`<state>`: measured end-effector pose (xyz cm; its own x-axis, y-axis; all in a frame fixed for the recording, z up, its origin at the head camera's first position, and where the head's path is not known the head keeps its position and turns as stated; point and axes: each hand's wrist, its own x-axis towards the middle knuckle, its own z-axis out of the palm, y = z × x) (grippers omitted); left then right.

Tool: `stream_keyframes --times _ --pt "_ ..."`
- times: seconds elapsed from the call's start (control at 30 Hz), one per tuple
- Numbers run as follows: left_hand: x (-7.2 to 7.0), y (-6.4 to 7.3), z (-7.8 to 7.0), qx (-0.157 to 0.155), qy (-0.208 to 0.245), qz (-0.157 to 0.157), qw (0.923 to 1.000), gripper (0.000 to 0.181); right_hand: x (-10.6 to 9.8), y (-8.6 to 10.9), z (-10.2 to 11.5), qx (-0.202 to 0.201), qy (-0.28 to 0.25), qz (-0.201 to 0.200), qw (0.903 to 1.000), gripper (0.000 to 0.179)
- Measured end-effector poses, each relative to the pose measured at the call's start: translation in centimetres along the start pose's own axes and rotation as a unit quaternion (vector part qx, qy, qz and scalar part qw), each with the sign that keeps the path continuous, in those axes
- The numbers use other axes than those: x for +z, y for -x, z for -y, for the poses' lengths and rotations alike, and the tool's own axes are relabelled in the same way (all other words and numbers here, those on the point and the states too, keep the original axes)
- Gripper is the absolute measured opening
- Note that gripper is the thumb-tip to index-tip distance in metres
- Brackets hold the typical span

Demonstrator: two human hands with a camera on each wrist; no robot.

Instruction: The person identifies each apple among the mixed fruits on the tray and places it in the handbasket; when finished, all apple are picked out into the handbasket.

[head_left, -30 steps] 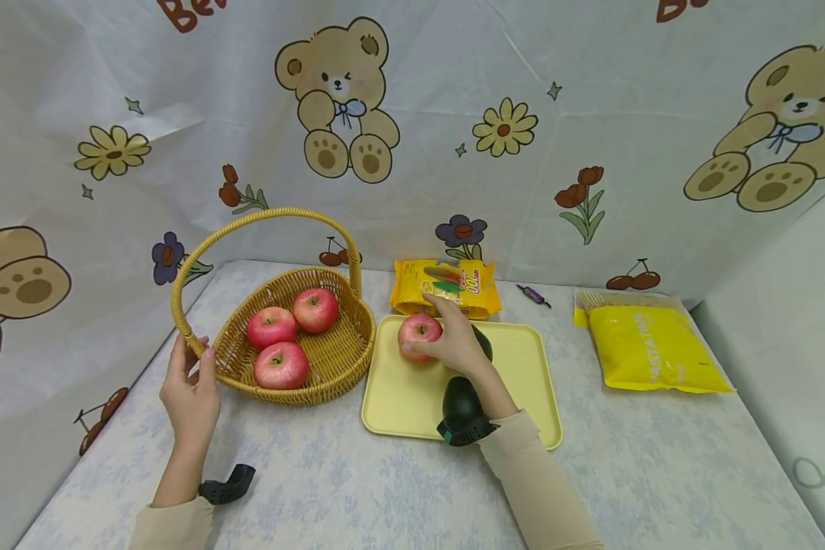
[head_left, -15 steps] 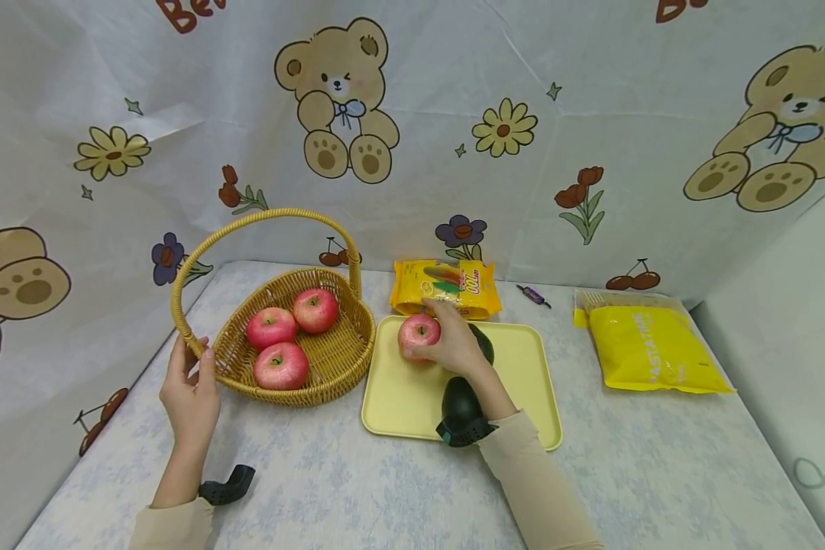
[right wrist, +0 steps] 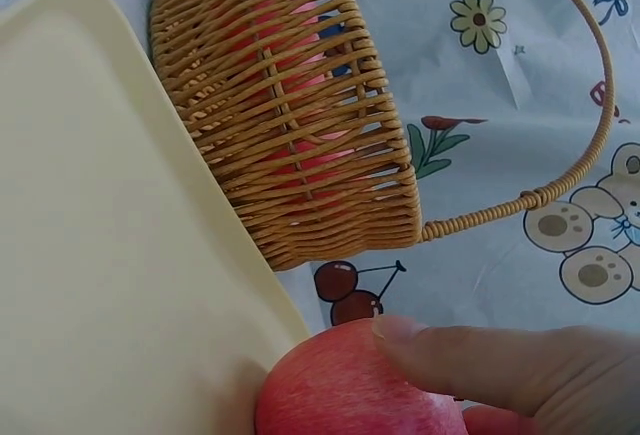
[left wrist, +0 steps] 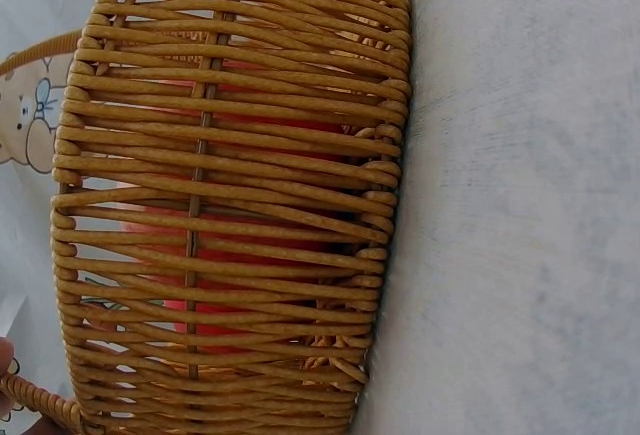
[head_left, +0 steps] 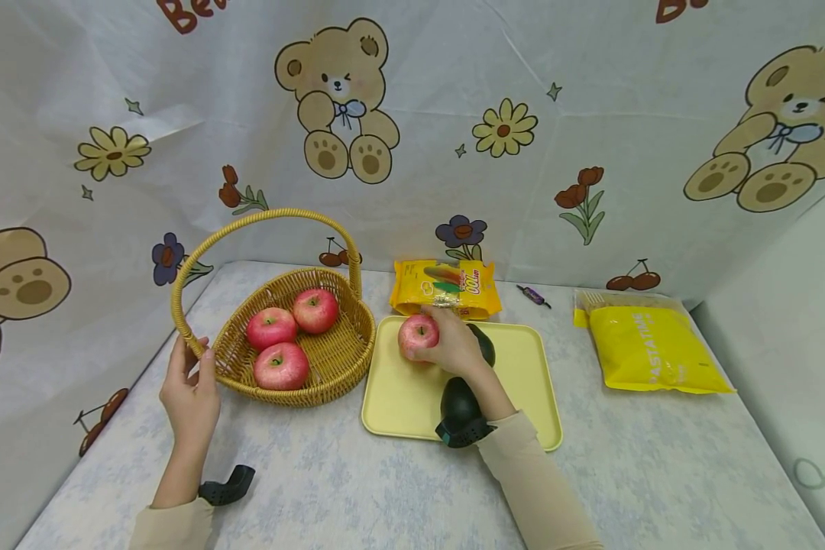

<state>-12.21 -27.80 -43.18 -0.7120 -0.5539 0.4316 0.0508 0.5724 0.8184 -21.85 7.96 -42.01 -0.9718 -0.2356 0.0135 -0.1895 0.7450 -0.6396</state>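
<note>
In the head view my left hand (head_left: 191, 393) holds the lower left end of the handle on a wicker basket (head_left: 344, 367). Inside the basket sit three red apples (head_left: 282, 365). My right hand (head_left: 457, 344) has thumb and fingers around another red apple (head_left: 415, 336), which is at the upper left of a pale yellow tray (head_left: 399, 405). The right wrist view shows the thumb pressed on this apple (right wrist: 340, 385); the other fingers are mostly hidden. Behind the right hand a dark green rounded thing (head_left: 484, 345) is partly covered.
Behind the tray lies a yellow snack packet (head_left: 447, 286), with a small purple wrapped candy (head_left: 534, 296) to its right. A yellow pasta bag (head_left: 653, 347) lies at the right. A printed cloth (head_left: 426, 191) hangs at the back.
My right hand's fingers have closed in around the apple on the tray, and the hand has shifted slightly left. The left hand and the basket have stayed put.
</note>
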Motion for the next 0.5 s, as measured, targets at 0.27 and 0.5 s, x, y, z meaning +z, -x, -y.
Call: stream_keyframes --times 0.27,0.5 --pt "-0.04 0.09 -0.11 -0.01 -0.001 0.004 0.9999 0.047 0.19 0.0 0.04 0.012 0.032 0.006 0.9994 0.082" --pt "-0.08 0.1 -0.21 -0.016 -0.001 0.008 0.9998 0.048 0.25 0.01 0.0 0.007 0.038 0.001 0.9992 0.08"
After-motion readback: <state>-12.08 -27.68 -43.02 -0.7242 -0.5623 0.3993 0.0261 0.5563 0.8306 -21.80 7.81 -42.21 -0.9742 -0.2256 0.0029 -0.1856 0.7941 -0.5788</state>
